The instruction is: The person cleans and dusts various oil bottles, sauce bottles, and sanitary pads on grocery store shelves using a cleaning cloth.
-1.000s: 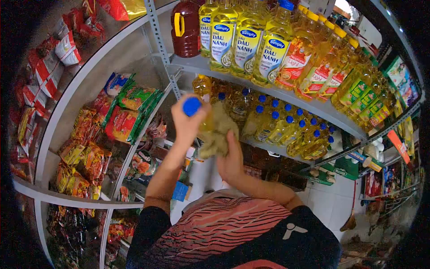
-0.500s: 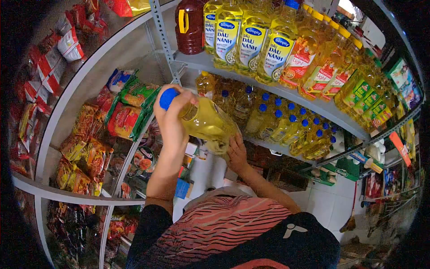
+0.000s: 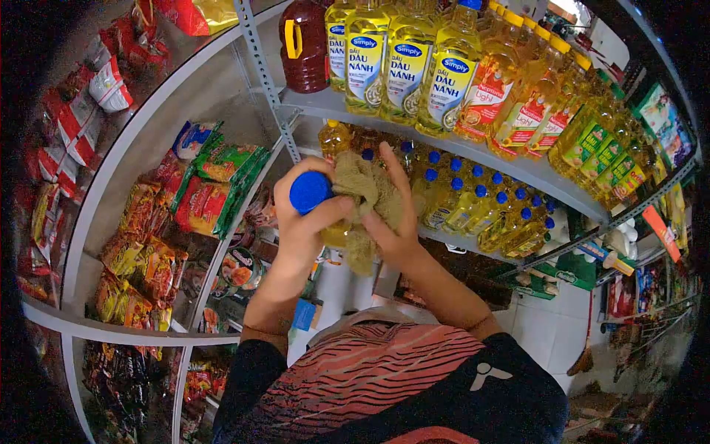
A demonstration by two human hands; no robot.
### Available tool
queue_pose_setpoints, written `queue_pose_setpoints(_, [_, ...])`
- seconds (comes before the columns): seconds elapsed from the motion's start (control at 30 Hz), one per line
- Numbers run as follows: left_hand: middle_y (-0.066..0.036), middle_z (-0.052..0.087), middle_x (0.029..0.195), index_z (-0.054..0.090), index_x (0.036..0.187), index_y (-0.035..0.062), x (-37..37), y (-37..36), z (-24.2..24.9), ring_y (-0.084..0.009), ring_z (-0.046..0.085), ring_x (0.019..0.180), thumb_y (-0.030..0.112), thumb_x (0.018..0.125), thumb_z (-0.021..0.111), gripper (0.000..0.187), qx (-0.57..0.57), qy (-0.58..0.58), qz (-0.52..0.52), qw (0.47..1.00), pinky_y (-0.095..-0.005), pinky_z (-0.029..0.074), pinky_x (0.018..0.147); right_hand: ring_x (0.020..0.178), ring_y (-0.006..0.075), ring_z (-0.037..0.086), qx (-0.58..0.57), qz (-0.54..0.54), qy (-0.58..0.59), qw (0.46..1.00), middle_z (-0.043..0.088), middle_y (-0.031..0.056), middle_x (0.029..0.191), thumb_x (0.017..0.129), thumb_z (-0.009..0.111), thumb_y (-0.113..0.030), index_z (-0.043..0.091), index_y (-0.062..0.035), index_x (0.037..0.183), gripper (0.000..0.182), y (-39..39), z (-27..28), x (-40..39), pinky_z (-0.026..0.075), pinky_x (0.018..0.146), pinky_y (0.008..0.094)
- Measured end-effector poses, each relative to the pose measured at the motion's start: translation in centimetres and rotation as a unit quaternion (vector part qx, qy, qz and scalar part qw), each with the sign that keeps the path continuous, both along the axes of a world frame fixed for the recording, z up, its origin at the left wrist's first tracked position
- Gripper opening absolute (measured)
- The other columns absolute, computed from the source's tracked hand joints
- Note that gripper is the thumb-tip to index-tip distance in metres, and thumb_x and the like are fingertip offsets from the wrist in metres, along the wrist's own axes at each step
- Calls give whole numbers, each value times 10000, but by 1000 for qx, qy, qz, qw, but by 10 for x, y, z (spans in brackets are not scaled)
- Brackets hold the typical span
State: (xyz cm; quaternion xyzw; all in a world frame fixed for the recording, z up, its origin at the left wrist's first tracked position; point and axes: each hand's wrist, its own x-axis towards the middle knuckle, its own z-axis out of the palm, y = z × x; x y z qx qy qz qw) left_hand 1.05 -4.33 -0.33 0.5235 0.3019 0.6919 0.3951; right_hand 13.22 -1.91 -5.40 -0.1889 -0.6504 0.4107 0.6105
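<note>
My left hand [image 3: 292, 233] grips an oil bottle just below its round blue cap [image 3: 310, 192]. The bottle points cap-up toward me, and a little of its yellow body [image 3: 336, 236] shows under the fingers. A crumpled olive-brown cloth [image 3: 356, 180] covers much of the rest. My right hand [image 3: 396, 229] presses this cloth against the bottle's side, thumb and fingers closed around its folds. The bottle's label and base are hidden behind the cloth and hands.
An upper shelf [image 3: 333, 103] carries large oil bottles [image 3: 407, 66] and a dark red jug [image 3: 304, 48]. Below it stand rows of blue-capped bottles [image 3: 473, 203]. Packaged food [image 3: 151, 255] fills the shelves at left. A metal post [image 3: 260, 70] rises between the shelf sections.
The bottle has turned more upright, its cap now nearer the camera. My right hand has moved up from the base to the bottle's side, and the cloth now shows clearly.
</note>
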Motion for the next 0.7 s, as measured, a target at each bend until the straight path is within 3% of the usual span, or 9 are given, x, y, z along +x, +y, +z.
queue_pose_setpoints(0.07, [-18, 499, 654, 514, 696, 26, -5, -5, -3, -89, 476, 593, 59, 530, 652, 218, -54, -8, -72, 996, -200, 366, 565, 1124, 232, 391, -14, -36, 16, 999, 384, 154, 1234, 700, 554, -132, 276, -6, 1260, 638, 1, 12, 1, 293, 930, 306])
queue_pose_setpoints(0.13, [-28, 511, 652, 513, 694, 21, -2, -3, -5, -94, 488, 593, 56, 535, 650, 213, -19, -9, -93, 995, -203, 371, 560, 1098, 225, 413, -29, -71, 34, 997, 397, 144, 1225, 711, 536, -116, 321, -8, 1239, 580, 10, 12, 7, 302, 923, 307])
queue_pose_setpoints(0.2, [-38, 524, 650, 512, 692, 15, -1, -2, -5, -99, 500, 594, 54, 541, 649, 208, 15, -11, -113, 993, -207, 376, 555, 1059, 212, 433, -71, 124, -64, 988, 429, 121, 1196, 757, 482, -99, 417, 0, 1163, 422, 28, -5, 21, 310, 914, 291])
queue_pose_setpoints(0.33, [-74, 537, 641, 495, 695, 1, -9, 5, -5, -133, 518, 589, 35, 547, 635, 206, 34, -18, -174, 984, -246, 399, 554, 1003, 183, 461, -104, 14, -144, 984, 476, 90, 1146, 788, 451, -115, 501, -8, 1063, 299, 41, -38, 24, 336, 887, 279])
queue_pose_setpoints(0.4, [-91, 537, 633, 488, 696, -7, -10, 9, -3, -155, 523, 578, 27, 553, 623, 200, 62, -7, -184, 981, -265, 410, 557, 975, 168, 481, -156, 260, -95, 948, 517, 69, 1082, 799, 457, -141, 518, -37, 1043, 272, 65, -69, 29, 349, 883, 286])
queue_pose_setpoints(0.47, [-117, 519, 596, 470, 697, -20, -9, 6, 1, -201, 524, 552, 25, 565, 594, 186, 41, -95, -242, 965, -301, 422, 561, 959, 165, 492, -223, 239, -104, 939, 519, 76, 1071, 807, 451, -148, 517, -45, 1042, 264, 62, -93, 31, 367, 869, 295])
queue_pose_setpoints(0.5, [-117, 519, 596, 470, 697, -20, -9, 7, -1, -201, 524, 552, 25, 565, 594, 186, 41, -94, -243, 964, -301, 422, 561, 942, 163, 503, -290, 218, -111, 925, 522, 83, 1060, 815, 444, -155, 516, -53, 1040, 257, 55, -95, 31, 386, 856, 304])
queue_pose_setpoints(0.57, [-136, 507, 567, 458, 693, -27, -8, 12, -12, -226, 520, 534, 41, 580, 578, 178, 32, -96, -238, 966, -320, 426, 555, 942, 169, 504, -300, 227, -100, 921, 519, 87, 1063, 815, 444, -167, 512, -53, 1046, 266, 46, -94, 39, 389, 852, 311])
queue_pose_setpoints(0.7, [-150, 513, 557, 455, 696, -21, -12, 19, -23, -229, 522, 534, 65, 579, 584, 194, 36, -79, -263, 961, -329, 428, 560, 944, 194, 505, -438, 294, 92, 845, 510, 104, 1076, 814, 444, -213, 493, -54, 1071, 306, 25, -131, 46, 401, 836, 339])
